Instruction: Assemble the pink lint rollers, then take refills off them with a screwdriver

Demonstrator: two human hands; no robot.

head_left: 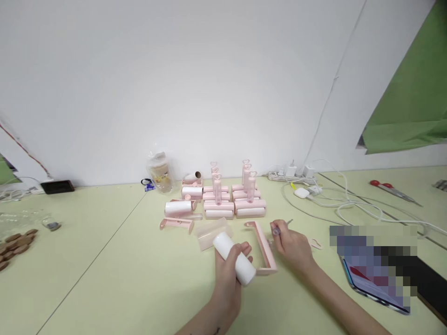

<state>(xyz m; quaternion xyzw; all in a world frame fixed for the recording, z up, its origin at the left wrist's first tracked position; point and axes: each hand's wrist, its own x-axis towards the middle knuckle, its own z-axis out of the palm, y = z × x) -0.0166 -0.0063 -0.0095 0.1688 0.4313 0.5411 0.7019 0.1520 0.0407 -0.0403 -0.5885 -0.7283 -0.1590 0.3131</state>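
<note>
My left hand (230, 265) is wrapped around a white lint roller refill (226, 244), which is tilted over the table. My right hand (293, 249) is closed around a slim screwdriver-like tool (276, 231); a thin shaft pokes out past the fingers, and the rest is hidden. Between the hands lies a pink U-shaped roller frame (264, 246). A pale pink curved cover (209, 232) rests just behind the refill. Beside my right wrist a pink heart-shaped handle end (316, 244) shows on the table.
Finished-looking pink lint rollers (250, 208) stand in two rows at the back. Left of them are white rolls in pink frames (179, 207) and a bagged cup (160, 172). Cables (345, 204), scissors (394, 190) and a phone (377, 288) lie right; brown discs (17, 244) lie left.
</note>
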